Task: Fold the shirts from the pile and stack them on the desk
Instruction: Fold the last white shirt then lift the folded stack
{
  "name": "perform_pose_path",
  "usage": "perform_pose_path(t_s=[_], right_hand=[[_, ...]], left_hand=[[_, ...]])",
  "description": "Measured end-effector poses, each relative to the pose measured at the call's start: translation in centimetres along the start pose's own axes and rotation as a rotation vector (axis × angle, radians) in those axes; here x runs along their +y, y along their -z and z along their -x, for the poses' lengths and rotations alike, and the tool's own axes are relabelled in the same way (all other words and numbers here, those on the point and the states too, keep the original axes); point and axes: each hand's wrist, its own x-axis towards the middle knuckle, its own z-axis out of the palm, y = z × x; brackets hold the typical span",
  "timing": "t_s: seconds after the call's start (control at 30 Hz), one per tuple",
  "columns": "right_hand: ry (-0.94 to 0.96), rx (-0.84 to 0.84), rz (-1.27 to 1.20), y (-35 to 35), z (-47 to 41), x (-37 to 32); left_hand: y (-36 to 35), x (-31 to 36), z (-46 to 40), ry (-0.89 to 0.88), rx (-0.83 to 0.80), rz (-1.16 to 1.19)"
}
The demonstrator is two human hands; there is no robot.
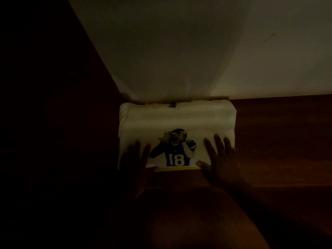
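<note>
A folded white T-shirt lies on the dark wooden desk, its far edge pushed up against the pale wall at the back edge of the desk. Its printed picture of a football player wearing number 18 faces up and reads upright toward the person. The folded rectangle's long axis runs left to right, parallel to the wall.

The left hand and the right hand lie flat on the shirt's near corners with fingers straight and spread, pressing and gripping nothing.

The shirt looks light, soft and limp, so it would likely sag or unfold if lifted by one edge. Sliding both hands under the short sides seems the safest hold. A yellow strip shows at the near edge; what it belongs to is unclear in the dim light.
</note>
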Motion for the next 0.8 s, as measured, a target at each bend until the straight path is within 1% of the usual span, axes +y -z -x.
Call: perform_pose_path(t_s=[0.03, 0.13, 0.23, 0.3, 0.43, 0.5, 0.57, 0.67, 0.73, 0.8], right_hand=[[-0.005, -0.011, -0.001, 0.2, -0.3, -0.1], [-0.005, 0.013, 0.023, 0.5, -1.2, -0.1], [-0.017, -0.027, 0.036, 0.6, -1.6, 0.0], [-0.03, -0.044, 0.041, 0.6, -1.7, 0.0], [-0.066, -0.065, 0.02, 1.6, -2.2, -0.6], [-0.081, -0.013, -0.002, 2.3, -2.9, -1.3], [-0.055, 0.012, 0.005, 2.6, -3.6, -1.9], [-0.018, -0.075, 0.067, 2.4, -4.2, -2.1], [-0.023, -0.121, 0.067, 2.2, -4.3, -1.9], [-0.028, -0.136, 0.042, 2.3, -4.4, -1.7]], left_hand=[[0.3, 0.0, -0.4, 0.01, -0.049, 0.01], [0.5, -0.1, -1.1, -0.01, -0.035, 0.009], [0.6, -0.4, -1.8, 0.006, -0.089, 0.026], [0.8, -0.4, -1.7, -0.014, -0.114, 0.05], [2.1, -0.1, -1.5, -0.047, -0.049, 0.129], [2.6, 0.2, -2.2, -0.084, -0.003, 0.125], [2.9, 0.6, -3.0, -0.101, -0.046, 0.108], [2.5, 1.3, -3.6, -0.025, -0.172, 0.1], [2.4, 1.7, -3.9, 0.033, -0.221, 0.1], [2.6, 2.0, -4.2, 0.058, -0.237, 0.123]])
